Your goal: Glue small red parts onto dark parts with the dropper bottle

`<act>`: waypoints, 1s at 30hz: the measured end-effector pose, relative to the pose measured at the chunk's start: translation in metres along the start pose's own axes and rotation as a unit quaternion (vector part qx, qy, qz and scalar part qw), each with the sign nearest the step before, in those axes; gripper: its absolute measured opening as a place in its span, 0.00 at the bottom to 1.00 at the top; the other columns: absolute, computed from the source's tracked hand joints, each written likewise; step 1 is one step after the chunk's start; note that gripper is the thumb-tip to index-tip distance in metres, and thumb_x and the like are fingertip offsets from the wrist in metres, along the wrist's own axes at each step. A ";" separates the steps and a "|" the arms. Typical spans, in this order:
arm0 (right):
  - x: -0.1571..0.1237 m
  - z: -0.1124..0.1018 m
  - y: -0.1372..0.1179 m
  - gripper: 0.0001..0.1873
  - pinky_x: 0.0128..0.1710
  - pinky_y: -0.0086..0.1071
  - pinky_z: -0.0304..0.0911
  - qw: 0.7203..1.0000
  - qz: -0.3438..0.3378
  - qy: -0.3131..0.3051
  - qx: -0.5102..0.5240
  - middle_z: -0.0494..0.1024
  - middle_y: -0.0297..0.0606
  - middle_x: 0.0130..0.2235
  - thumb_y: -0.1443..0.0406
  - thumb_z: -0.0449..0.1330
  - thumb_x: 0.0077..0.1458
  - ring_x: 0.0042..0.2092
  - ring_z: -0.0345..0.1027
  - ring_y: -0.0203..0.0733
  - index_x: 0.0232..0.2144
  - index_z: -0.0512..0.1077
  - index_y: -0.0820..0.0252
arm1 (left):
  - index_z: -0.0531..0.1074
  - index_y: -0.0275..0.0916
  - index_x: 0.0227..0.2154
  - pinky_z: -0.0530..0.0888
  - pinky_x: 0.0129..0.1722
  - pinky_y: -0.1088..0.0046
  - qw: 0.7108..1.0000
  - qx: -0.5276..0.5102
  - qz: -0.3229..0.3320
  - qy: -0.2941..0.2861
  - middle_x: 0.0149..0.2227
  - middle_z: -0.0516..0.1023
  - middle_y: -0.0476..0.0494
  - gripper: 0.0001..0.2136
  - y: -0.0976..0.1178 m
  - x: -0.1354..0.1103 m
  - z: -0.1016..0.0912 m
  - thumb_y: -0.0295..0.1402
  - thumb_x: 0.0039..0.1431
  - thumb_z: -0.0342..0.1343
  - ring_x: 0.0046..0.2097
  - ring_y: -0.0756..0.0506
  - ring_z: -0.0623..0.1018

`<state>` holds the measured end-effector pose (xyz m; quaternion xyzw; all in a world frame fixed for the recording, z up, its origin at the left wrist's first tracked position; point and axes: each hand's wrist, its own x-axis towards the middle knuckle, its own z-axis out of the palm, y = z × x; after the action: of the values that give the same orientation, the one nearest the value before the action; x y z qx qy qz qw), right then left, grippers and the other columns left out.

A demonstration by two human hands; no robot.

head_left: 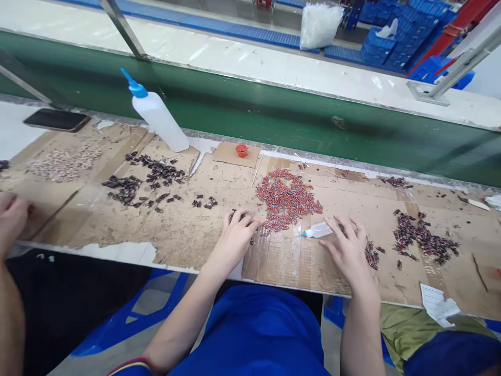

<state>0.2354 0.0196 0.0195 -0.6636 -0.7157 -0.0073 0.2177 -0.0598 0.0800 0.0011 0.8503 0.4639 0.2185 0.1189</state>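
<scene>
My left hand [238, 232] rests at the left edge of a pile of small red-and-silver parts [287, 201]. Its fingers are curled together, and whatever is between the tips is hidden. Small dark bits show beside those fingers. To the right of the pile, my right hand [348, 245] has its thumb and fingers spread around the rear end of a small clear squeeze bottle [318, 230] with a blue tip. The index finger overlaps the bottle, while the thumb looks apart from it. A small heap of dark-and-red parts [371, 255] lies just right of this hand.
A large white squeeze bottle [160, 120] and a red cup [241, 150] stand at the back. Dark parts [156, 175] lie left, more parts [425, 237] right. A phone [57, 120] lies far left, near another person's hand [11, 219]. A green wall [274, 107] runs behind the cardboard.
</scene>
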 end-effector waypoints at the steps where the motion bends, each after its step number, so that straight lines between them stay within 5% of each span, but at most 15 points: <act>1: 0.002 0.004 0.000 0.16 0.53 0.60 0.55 1.000 0.005 -0.013 -0.009 0.72 0.46 0.54 0.61 0.56 0.60 0.59 0.53 0.62 0.51 0.71 0.49 | 0.76 0.46 0.44 0.62 0.51 0.51 1.000 0.004 0.005 -0.007 0.37 0.78 0.40 0.16 0.001 0.000 0.001 0.21 0.60 0.51 0.52 0.35 0.68; 6: 0.006 0.006 -0.001 0.14 0.54 0.59 0.55 0.998 0.022 -0.027 0.044 0.74 0.46 0.52 0.56 0.55 0.60 0.59 0.56 0.62 0.44 0.71 0.55 | 0.75 0.47 0.45 0.63 0.47 0.57 1.000 -0.019 0.002 -0.020 0.40 0.76 0.40 0.21 0.007 0.002 -0.003 0.17 0.60 0.46 0.47 0.39 0.70; 9: 0.001 -0.001 -0.007 0.18 0.49 0.50 0.64 0.983 0.067 -0.030 0.170 0.77 0.46 0.47 0.52 0.58 0.56 0.51 0.68 0.55 0.44 0.70 0.56 | 0.76 0.45 0.42 0.64 0.44 0.62 0.996 -0.083 0.016 -0.005 0.40 0.77 0.42 0.16 0.015 0.003 -0.003 0.20 0.62 0.47 0.45 0.42 0.72; 14: -0.010 0.002 -0.027 0.22 0.31 0.34 0.68 0.893 0.197 0.066 0.400 0.79 0.39 0.33 0.51 0.68 0.43 0.32 0.73 0.44 0.35 0.71 0.57 | 0.74 0.42 0.40 0.65 0.45 0.64 0.984 -0.173 0.039 -0.012 0.38 0.80 0.45 0.07 0.033 0.001 0.014 0.30 0.65 0.52 0.44 0.44 0.75; 20: -0.015 0.021 -0.040 0.17 0.33 0.38 0.69 0.803 0.262 0.084 0.528 0.81 0.42 0.31 0.53 0.68 0.41 0.32 0.75 0.47 0.28 0.75 0.59 | 0.75 0.42 0.37 0.60 0.50 0.59 0.991 -0.121 0.062 0.009 0.37 0.81 0.45 0.07 0.040 -0.012 0.026 0.27 0.63 0.53 0.50 0.41 0.73; 24: -0.014 0.027 -0.046 0.16 0.28 0.35 0.68 0.804 0.267 0.090 0.523 0.80 0.40 0.27 0.53 0.65 0.45 0.26 0.72 0.42 0.27 0.75 0.59 | 0.75 0.43 0.40 0.60 0.50 0.59 0.989 -0.130 0.061 -0.020 0.40 0.81 0.44 0.07 0.038 -0.016 0.023 0.29 0.62 0.54 0.52 0.41 0.72; 30: -0.010 0.029 -0.063 0.15 0.27 0.33 0.69 0.841 0.269 0.080 0.462 0.80 0.39 0.24 0.54 0.65 0.47 0.27 0.73 0.43 0.24 0.75 0.60 | 0.73 0.42 0.45 0.61 0.50 0.60 0.989 -0.140 0.036 -0.018 0.41 0.81 0.42 0.10 0.039 -0.014 0.025 0.29 0.62 0.54 0.49 0.41 0.74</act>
<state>0.1667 0.0108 0.0079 -0.6493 -0.4100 0.3303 0.5489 -0.0256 0.0472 -0.0087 0.8452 0.3953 0.2701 0.2376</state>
